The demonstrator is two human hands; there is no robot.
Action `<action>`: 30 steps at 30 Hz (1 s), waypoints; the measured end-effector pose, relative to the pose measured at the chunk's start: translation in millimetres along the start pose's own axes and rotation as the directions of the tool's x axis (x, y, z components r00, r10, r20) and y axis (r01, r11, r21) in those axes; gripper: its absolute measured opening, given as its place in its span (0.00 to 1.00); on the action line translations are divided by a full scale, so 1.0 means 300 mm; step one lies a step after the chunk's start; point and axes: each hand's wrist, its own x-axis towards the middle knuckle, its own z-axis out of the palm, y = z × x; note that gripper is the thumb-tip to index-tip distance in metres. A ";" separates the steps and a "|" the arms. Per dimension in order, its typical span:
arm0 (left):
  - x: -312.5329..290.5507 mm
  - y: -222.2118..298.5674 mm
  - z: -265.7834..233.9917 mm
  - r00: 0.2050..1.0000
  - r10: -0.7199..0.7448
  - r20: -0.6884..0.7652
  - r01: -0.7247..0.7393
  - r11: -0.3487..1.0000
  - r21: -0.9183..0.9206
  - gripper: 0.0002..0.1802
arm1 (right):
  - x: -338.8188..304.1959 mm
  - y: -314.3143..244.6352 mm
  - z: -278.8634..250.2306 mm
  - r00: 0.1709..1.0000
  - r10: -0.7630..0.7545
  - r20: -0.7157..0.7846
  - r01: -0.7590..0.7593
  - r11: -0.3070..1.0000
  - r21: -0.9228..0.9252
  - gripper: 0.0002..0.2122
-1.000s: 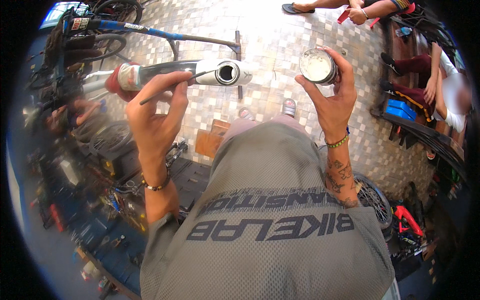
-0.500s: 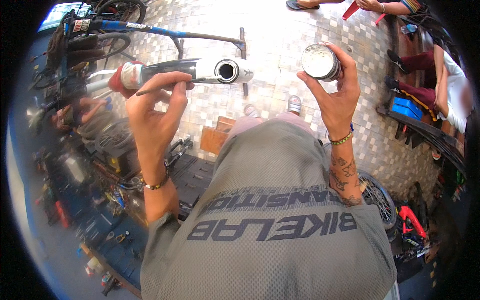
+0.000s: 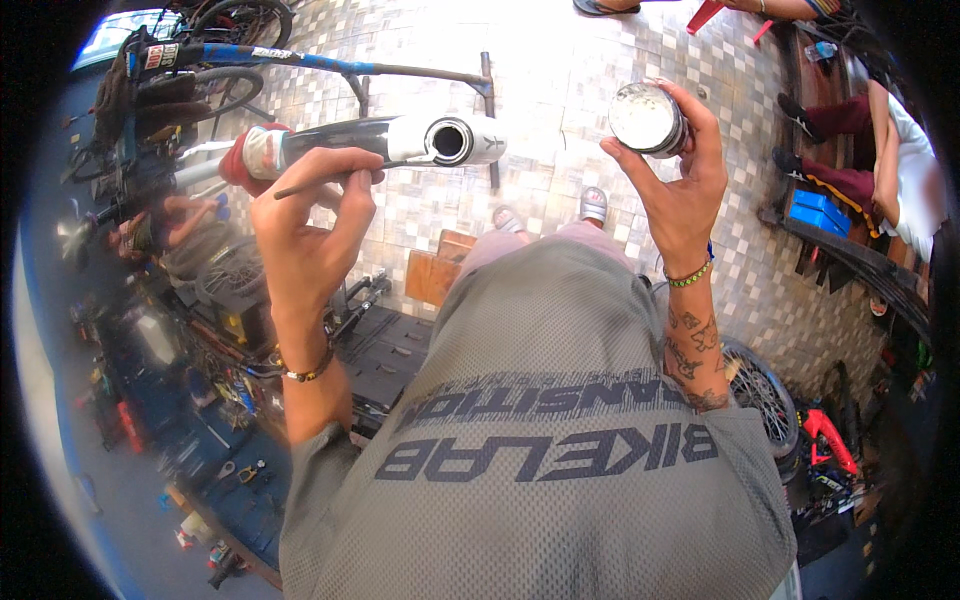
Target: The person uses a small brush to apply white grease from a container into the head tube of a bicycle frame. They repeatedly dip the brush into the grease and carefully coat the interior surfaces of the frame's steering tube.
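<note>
Tiled workshop floor fills the head view, with bicycle wheels and tools crowding the left and near edges. At far left the left hand (image 3: 305, 215) pinches a thin brush (image 3: 325, 182), fingers closed on its handle, just below the open end of a silver-white frame tube (image 3: 440, 140). The right hand (image 3: 675, 175) clasps a small round tin (image 3: 645, 118) at far right, well apart from the tube. Working well likely means keeping the tin level and guiding the brush tip squarely to the tube's mouth.

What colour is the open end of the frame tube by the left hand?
White, with a dark bore, on the frame tube; head view.
</note>
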 end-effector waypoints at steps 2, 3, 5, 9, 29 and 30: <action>-0.002 -0.003 -0.001 0.999 0.020 -0.026 -0.021 0.999 -0.035 0.11 | -0.001 0.006 0.000 1.000 -0.009 -0.001 0.009 1.000 -0.011 0.34; 0.000 0.000 0.001 0.999 0.029 -0.037 -0.030 0.999 -0.029 0.11 | -0.002 0.008 0.000 1.000 -0.008 0.000 0.008 1.000 -0.011 0.34; 0.008 0.010 0.009 0.997 0.047 -0.060 -0.048 0.999 -0.016 0.10 | -0.003 0.010 0.000 1.000 -0.009 0.002 0.009 1.000 -0.012 0.35; -0.007 0.013 0.013 1.000 0.006 0.008 -0.006 1.000 0.015 0.10 | -0.002 0.003 -0.005 1.000 0.002 0.012 -0.002 1.000 -0.005 0.35; -0.009 0.011 0.006 0.993 -0.115 -0.026 0.111 0.988 -0.103 0.07 | -0.014 0.016 -0.008 0.999 0.008 -0.036 -0.008 1.000 0.001 0.32; -0.004 0.006 0.010 0.997 -0.081 -0.018 0.079 0.995 -0.060 0.07 | -0.014 0.016 -0.007 0.999 0.003 -0.038 -0.003 1.000 0.007 0.32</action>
